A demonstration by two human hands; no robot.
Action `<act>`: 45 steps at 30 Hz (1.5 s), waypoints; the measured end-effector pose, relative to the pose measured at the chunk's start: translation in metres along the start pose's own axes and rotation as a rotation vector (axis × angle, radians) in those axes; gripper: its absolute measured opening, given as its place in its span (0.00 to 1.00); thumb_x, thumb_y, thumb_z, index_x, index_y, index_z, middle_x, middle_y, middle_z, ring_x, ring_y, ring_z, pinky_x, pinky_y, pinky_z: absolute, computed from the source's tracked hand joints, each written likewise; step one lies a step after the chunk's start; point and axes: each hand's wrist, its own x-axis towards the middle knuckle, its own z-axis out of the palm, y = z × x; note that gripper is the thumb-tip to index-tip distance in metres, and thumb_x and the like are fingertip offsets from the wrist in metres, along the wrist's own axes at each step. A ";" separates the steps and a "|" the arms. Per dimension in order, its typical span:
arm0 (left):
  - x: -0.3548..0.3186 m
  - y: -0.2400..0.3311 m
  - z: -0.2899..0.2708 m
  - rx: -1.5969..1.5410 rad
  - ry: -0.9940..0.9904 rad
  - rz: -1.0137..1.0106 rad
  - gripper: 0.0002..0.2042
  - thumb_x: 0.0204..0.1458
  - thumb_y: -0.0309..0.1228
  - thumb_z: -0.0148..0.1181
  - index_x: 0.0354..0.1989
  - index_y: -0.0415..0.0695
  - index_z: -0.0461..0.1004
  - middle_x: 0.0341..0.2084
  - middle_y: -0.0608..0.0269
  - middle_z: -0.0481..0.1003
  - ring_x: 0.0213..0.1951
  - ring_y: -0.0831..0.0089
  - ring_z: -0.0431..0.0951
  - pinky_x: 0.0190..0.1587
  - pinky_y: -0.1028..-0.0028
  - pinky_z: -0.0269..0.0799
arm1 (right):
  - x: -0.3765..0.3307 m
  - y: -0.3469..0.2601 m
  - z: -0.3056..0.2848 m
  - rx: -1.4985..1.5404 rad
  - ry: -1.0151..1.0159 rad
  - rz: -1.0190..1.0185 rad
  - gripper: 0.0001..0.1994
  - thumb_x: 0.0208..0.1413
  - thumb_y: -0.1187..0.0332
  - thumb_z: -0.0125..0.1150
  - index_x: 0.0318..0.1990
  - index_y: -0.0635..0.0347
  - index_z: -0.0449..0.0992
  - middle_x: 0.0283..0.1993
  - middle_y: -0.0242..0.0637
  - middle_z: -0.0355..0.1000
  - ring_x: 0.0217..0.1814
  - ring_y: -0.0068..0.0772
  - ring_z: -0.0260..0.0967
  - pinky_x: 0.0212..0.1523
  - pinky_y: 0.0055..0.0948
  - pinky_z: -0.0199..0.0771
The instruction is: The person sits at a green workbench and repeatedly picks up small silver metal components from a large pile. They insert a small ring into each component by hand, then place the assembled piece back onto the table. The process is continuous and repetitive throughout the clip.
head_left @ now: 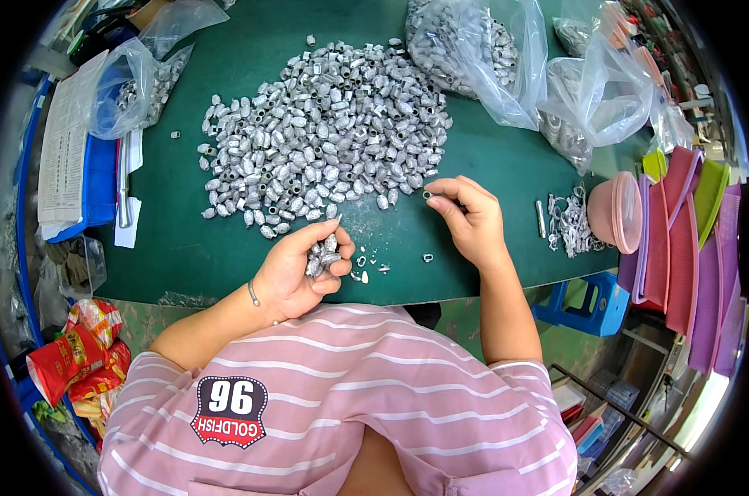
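Note:
A broad pile of small silvery metal beads, many with a hole through them, lies on the green table. My left hand, turned palm up at the pile's near edge, is closed round several metal beads. Between its thumb and forefinger a small piece sticks up, too small to make out. To the right, my right hand pinches one small metal bead with its hole showing. Below the hands lie a loose small metal ring and a few pale scraps.
Clear plastic bags of metal parts stand at the back right, another bag at the back left. A pink tub stands beside a heap of metal pieces. Coloured baskets line the right; a blue stool is below.

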 end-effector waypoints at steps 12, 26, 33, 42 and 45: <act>0.001 0.000 0.001 -0.002 -0.003 -0.015 0.11 0.57 0.37 0.47 0.29 0.43 0.68 0.25 0.63 0.66 0.23 0.77 0.64 0.13 0.83 0.54 | -0.014 -0.002 0.008 1.238 -0.098 0.273 0.08 0.56 0.75 0.52 0.43 0.65 0.70 0.34 0.36 0.64 0.21 0.16 0.53 0.18 0.13 0.52; 0.001 -0.001 0.002 0.007 0.011 -0.009 0.11 0.57 0.37 0.46 0.29 0.42 0.68 0.25 0.62 0.66 0.23 0.77 0.64 0.13 0.83 0.54 | -0.019 0.004 0.015 1.867 -0.050 0.611 0.07 0.59 0.74 0.45 0.42 0.64 0.68 0.33 0.39 0.64 0.21 0.16 0.51 0.15 0.13 0.52; -0.001 -0.001 0.004 0.049 -0.010 -0.005 0.10 0.57 0.35 0.48 0.30 0.42 0.68 0.25 0.63 0.67 0.23 0.78 0.65 0.13 0.85 0.54 | -0.024 -0.020 0.025 1.147 0.008 0.548 0.08 0.53 0.77 0.55 0.42 0.65 0.73 0.31 0.34 0.68 0.22 0.14 0.57 0.17 0.13 0.54; 0.001 -0.004 0.014 0.206 -0.031 0.013 0.08 0.55 0.33 0.53 0.33 0.42 0.70 0.25 0.66 0.69 0.23 0.81 0.65 0.14 0.86 0.55 | -0.033 -0.039 0.054 0.419 0.104 -0.078 0.18 0.44 0.81 0.62 0.45 0.65 0.66 0.36 0.37 0.72 0.28 0.17 0.67 0.27 0.17 0.67; 0.001 -0.005 0.013 0.209 -0.040 0.014 0.08 0.55 0.34 0.53 0.33 0.42 0.70 0.25 0.67 0.69 0.23 0.81 0.65 0.15 0.87 0.55 | -0.033 -0.045 0.055 0.335 0.094 -0.119 0.19 0.45 0.80 0.62 0.45 0.63 0.64 0.35 0.36 0.72 0.27 0.17 0.67 0.25 0.17 0.68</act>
